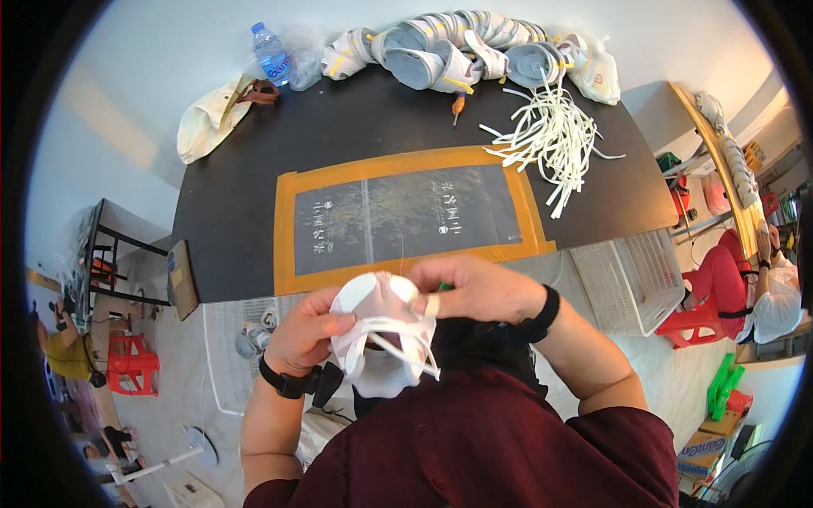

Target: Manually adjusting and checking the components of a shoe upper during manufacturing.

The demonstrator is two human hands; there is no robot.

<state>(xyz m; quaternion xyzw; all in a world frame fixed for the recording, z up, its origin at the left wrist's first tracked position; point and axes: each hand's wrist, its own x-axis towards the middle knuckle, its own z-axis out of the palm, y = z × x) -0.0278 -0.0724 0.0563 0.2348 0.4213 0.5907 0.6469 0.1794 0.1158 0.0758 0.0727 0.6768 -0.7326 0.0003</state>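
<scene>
Maroon shirt [449, 432] is nearest; between it and the surface [233, 220], left hand [312, 328] and right hand [461, 286] grip a white shoe upper [381, 305]. White lace [391, 346] spans it, end loose: lacing appears partly done. Spare laces [555, 135] remain piled.

The shoe upper [379, 306] was white, with a part in very pale pink, and its straps [391, 325] were also white. The table [356, 127] was dark, nearly black — on it, the orange-yellow tape [406, 159] made a frame around the grey sheet [398, 220], which carried white characters. The loose strips [555, 135] were creamy white. The row of shoe pieces [415, 68] showed white, grey and some yellow; the shirt [491, 440] was deep wine red.
</scene>
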